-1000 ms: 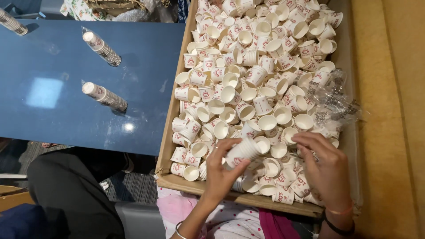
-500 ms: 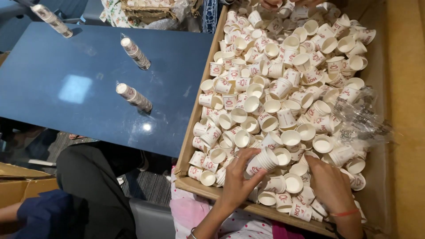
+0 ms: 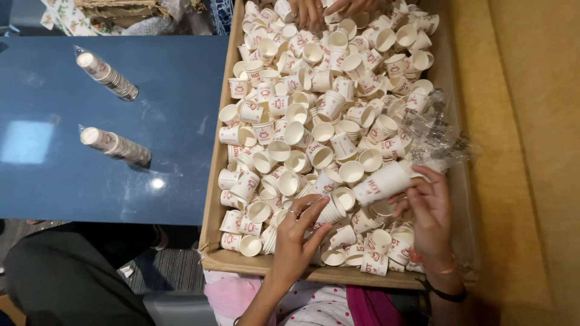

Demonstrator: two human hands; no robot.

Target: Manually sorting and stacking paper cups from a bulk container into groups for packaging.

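Near the front edge of the box (image 3: 212, 199), both hands work among loose paper cups (image 3: 314, 108).

Left hand (image 3: 299, 232): fingers pinch 1 white cup (image 3: 331, 211), tilted on its side, mouth facing away from the hand. Fingers curl partly around it; grip is light, at the cup's base end.

Right hand (image 3: 429, 211): fingers close on a short stack (image 3: 382, 184) of nested cups, lying tilted with its closed end toward the box centre. Stack sits just above the loose cups, right of the cup in the left hand, near it but not touching. Red band and dark band on the right wrist.

Box: shallow cardboard tray, filled almost wall to wall with small white cups bearing red print, most on their sides or mouth up, no order. Crumpled clear wrap (image 3: 432, 133) lies at the right wall, just beyond the right hand.

Far edge of box: 2 other hands (image 3: 323, 9) of another person reach into the cups; their grip cannot be told.

Left of box: blue table (image 3: 48, 175). 2 wrapped sleeves of cups lie on it, 1 toward the far edge (image 3: 107, 75), 1 nearer the middle (image 3: 116, 147), well apart from the box.
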